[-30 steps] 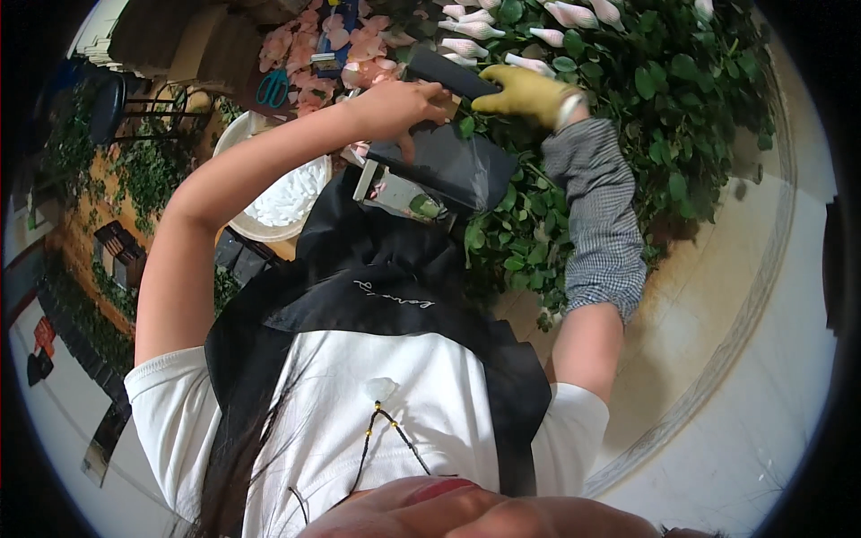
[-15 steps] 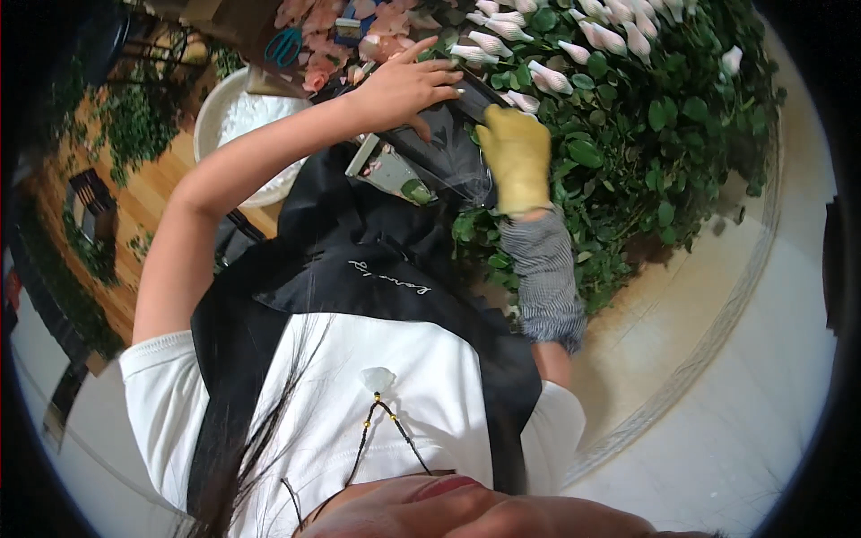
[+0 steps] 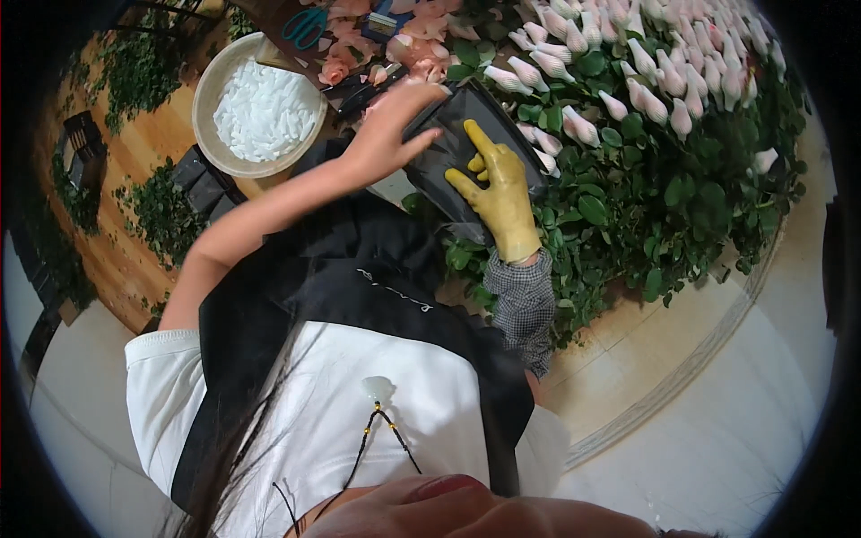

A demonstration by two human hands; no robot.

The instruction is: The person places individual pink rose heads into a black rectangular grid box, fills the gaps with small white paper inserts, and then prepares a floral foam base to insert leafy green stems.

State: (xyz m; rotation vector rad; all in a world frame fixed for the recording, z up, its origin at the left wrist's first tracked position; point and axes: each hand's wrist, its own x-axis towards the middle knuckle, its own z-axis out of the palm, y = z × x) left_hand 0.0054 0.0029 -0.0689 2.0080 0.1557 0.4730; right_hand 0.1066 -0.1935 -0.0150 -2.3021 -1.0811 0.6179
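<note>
A black, shiny flat piece (image 3: 448, 170) with a raised edge lies in front of me, perhaps plastic; its exact kind I cannot tell. My bare left hand (image 3: 395, 130) is at its left side, fingers stretched toward its far edge and thumb spread apart over it. In a yellow rubber glove, my right hand (image 3: 502, 188) rests on the black surface. Its index finger and thumb are extended, while the other fingers are partly bent. A grey checked sleeve (image 3: 522, 300) covers the right forearm.
Many pink-white rosebuds in netting sleeves (image 3: 664, 85) and dense green leaves (image 3: 610, 224) lie right. Teal-handled scissors (image 3: 305, 29) and pink petals (image 3: 421, 54) are at the back. A round tub of white pieces (image 3: 260, 112) stands left. Cut foliage (image 3: 157, 211) litters the wooden floor.
The gloved hand has moved from the black piece's right edge onto its surface, fingers now spread. My left hand has drawn to its left side. The camera view has shifted too.
</note>
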